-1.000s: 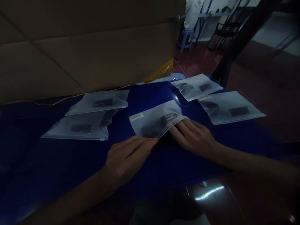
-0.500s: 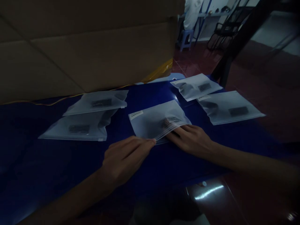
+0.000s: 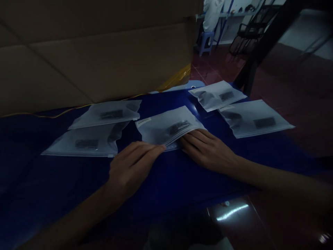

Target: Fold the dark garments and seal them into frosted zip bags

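Note:
A frosted plastic bag (image 3: 161, 126) with a dark printed patch and a small pale label lies in the middle of the blue table. My left hand (image 3: 132, 163) pinches the near edge of this bag between thumb and fingers. At the bag's raised right side is my right hand (image 3: 205, 149), its fingers close together and their tips hidden inside the opening. Whether those fingertips hold anything cannot be seen.
Two similar bags (image 3: 88, 142) overlap on the left, and two more (image 3: 256, 119) lie at the right. A large cardboard box (image 3: 109, 62) stands behind. Farther back are a person in white (image 3: 212, 15), a blue stool (image 3: 206, 41) and a black chair (image 3: 252, 29).
The middle bag has shifted a little left and away from me, with my left hand on its edge. My right fingers reach less far into it, and the printed patch shows more fully.

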The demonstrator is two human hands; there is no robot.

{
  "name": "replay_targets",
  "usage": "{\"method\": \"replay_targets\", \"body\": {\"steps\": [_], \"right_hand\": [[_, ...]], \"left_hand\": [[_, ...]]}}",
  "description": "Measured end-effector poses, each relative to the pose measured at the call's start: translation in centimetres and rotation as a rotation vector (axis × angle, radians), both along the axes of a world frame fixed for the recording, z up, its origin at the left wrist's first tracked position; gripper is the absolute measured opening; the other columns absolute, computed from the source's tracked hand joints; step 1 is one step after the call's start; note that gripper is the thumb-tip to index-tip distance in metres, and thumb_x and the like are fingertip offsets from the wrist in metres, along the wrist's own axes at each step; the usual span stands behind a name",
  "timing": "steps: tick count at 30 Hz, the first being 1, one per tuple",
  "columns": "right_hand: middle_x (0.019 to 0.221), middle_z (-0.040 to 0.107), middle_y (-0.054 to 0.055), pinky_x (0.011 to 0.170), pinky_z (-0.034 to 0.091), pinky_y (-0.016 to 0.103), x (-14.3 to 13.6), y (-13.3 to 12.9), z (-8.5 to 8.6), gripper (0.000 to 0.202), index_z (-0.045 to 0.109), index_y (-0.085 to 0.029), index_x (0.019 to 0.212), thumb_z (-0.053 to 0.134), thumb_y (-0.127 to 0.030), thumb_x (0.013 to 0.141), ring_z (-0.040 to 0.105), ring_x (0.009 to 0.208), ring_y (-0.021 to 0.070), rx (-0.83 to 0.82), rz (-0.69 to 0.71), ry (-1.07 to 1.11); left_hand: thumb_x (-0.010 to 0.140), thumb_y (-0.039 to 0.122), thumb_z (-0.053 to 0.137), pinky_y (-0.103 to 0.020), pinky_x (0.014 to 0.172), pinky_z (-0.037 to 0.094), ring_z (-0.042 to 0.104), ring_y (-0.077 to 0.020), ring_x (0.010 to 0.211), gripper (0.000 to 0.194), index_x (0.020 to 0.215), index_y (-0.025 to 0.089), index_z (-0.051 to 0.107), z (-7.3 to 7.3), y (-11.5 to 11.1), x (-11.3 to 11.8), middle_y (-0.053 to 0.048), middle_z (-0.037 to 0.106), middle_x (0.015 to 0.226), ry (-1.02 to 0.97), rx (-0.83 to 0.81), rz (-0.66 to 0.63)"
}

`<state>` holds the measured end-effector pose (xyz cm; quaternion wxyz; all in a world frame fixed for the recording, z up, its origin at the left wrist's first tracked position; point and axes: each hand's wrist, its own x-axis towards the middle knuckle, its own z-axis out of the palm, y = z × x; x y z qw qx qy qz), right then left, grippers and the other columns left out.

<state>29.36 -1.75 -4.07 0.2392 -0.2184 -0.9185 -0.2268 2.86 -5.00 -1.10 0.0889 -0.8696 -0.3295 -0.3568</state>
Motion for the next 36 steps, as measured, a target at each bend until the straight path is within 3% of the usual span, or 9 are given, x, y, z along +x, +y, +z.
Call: {"method": "replay_targets", "body": {"steps": [4,7,9,14,18,23,28,36], "right_hand": [[0.132,0.074,0.019,0.107,0.059,0.048,0.1,0.1,-0.2,0.037,0.067,0.0,0.134,0.059,-0.023,0.107,0.067,0.127,0.0326,-0.101,-0.026,-0.031],[0.132,0.074,0.019,0.106,0.06,0.047,0.2,0.1,0.0,0.036,0.069,-0.001,0.131,0.058,-0.026,0.107,0.067,0.125,0.0319,-0.128,-0.043,-0.039],[0.129,0.075,0.018,0.105,0.06,0.045,0.3,0.2,0.1,0.031,0.073,-0.003,0.125,0.059,-0.023,0.106,0.068,0.123,0.031,-0.122,-0.053,-0.026],[0.12,0.078,0.016,0.095,0.062,0.043,0.5,0.1,0.3,0.022,0.076,-0.006,0.116,0.063,-0.015,0.1,0.072,0.111,0.0294,-0.102,-0.067,0.013],[0.107,0.081,0.009,0.084,0.062,0.035,0.1,-0.4,0.8,0.013,0.077,-0.01,0.108,0.072,-0.014,0.097,0.073,0.101,0.0215,0.004,0.11,0.145],[0.097,0.08,0.0,0.075,0.06,0.027,-0.6,-1.7,1.4,0.008,0.081,-0.017,0.101,0.074,-0.017,0.095,0.072,0.088,0.0136,0.1,0.319,0.22],[0.091,0.077,0.003,0.075,0.06,0.027,-0.8,-2.3,1.1,0.013,0.081,-0.013,0.088,0.071,-0.016,0.095,0.07,0.083,0.0135,0.105,0.404,0.225],[0.093,0.078,0.002,0.068,0.058,0.027,-1.1,-2.4,1.0,0.012,0.083,-0.016,0.086,0.072,-0.016,0.092,0.069,0.084,0.014,0.117,0.376,0.215]], "left_hand": [[0.097,0.004,0.071,-0.028,0.084,0.063,0.076,-0.0155,0.096,0.026,0.121,0.014,0.07,-0.5,0.6,-0.4,-0.005,0.08,0.108,0.063,-0.013,0.031],[0.1,0.015,0.07,-0.046,0.101,0.063,0.068,-0.0294,0.126,0.04,0.139,0.011,0.062,-0.8,0.8,-0.6,-0.016,0.071,0.136,0.169,-0.091,0.058],[0.099,0.012,0.064,-0.054,0.109,0.059,0.058,-0.0349,0.14,0.049,0.147,0.008,0.055,-1.0,0.9,-0.8,-0.021,0.062,0.149,0.225,-0.146,0.052],[0.098,-0.004,0.055,-0.044,0.112,0.06,0.062,-0.0255,0.14,0.053,0.148,0.012,0.054,-1.5,1.6,-1.7,-0.015,0.065,0.148,0.263,-0.099,0.004],[0.105,0.003,0.056,-0.036,0.11,0.061,0.066,-0.0192,0.136,0.038,0.141,0.015,0.059,-1.8,1.6,-1.6,-0.01,0.071,0.141,0.203,-0.101,-0.097],[0.108,0.011,0.055,-0.036,0.115,0.058,0.06,-0.0196,0.142,0.035,0.142,0.015,0.059,-1.5,0.8,-0.6,-0.009,0.071,0.142,0.175,-0.158,-0.249],[0.108,0.011,0.056,-0.037,0.118,0.056,0.06,-0.0193,0.142,0.031,0.138,0.012,0.063,-1.8,0.1,0.1,-0.008,0.073,0.139,0.174,-0.139,-0.31],[0.108,0.009,0.053,-0.039,0.115,0.059,0.063,-0.0221,0.139,0.028,0.133,0.007,0.066,-1.8,0.1,0.4,-0.012,0.074,0.136,0.152,-0.167,-0.358]]}}
